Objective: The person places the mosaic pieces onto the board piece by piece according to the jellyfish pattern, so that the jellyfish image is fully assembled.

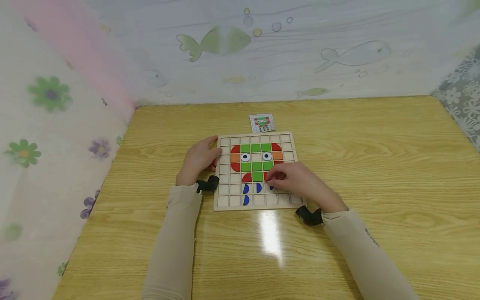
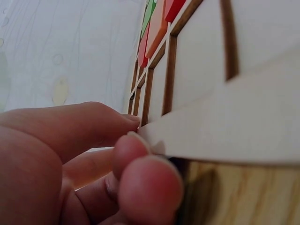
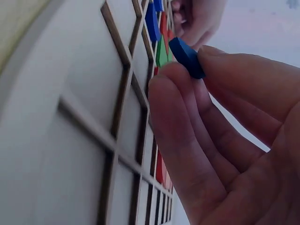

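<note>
A wooden grid board lies on the table, bearing green squares, red curved pieces, orange squares and two round eye pieces. Several blue half-circle pieces sit in its lower cells. My left hand holds the board's left edge, fingertips against the rim in the left wrist view. Over the lower right of the board, my right hand pinches a blue half-circle piece between thumb and finger. That hand covers some right-side cells and part of a red piece.
Behind the board lies a small printed card with a coloured grid figure. A black wrist camera is on the left wrist, another black camera on the right. The wooden table meets a painted wall at the back.
</note>
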{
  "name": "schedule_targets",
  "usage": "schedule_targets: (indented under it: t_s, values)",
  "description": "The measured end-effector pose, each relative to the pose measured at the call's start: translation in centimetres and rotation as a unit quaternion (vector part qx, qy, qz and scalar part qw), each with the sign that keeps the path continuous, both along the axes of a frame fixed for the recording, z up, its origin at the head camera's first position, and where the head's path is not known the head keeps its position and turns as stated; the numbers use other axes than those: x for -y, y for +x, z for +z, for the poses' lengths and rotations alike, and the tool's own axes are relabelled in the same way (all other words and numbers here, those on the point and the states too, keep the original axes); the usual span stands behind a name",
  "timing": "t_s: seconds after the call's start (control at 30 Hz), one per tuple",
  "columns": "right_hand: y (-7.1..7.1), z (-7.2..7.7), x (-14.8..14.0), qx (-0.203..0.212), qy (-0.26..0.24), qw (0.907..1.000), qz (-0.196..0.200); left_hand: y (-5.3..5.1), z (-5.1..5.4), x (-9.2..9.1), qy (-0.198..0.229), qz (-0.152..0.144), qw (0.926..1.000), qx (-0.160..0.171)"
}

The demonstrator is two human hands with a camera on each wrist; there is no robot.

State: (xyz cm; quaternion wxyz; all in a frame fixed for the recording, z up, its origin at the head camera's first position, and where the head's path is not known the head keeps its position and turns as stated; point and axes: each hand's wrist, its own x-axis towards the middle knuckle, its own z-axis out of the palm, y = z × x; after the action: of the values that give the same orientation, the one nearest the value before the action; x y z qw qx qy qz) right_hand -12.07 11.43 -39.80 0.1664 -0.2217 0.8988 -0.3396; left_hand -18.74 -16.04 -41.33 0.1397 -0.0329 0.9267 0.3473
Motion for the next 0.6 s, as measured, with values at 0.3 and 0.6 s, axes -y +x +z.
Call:
schedule_targets:
  t_s: [0.3,0.6]
  values:
    - [1.0,0.0,1.6,0.014,0.018,0.9991,0.037,0.0,-0.1,0.1,0.013,-0.002,0.9999,0.002]
    - [1.6,0.0,2.5,-0.014,0.035,0.9981,0.048,-0.1,-0.2,0.1,0.028,0.007,0.9996,0.007]
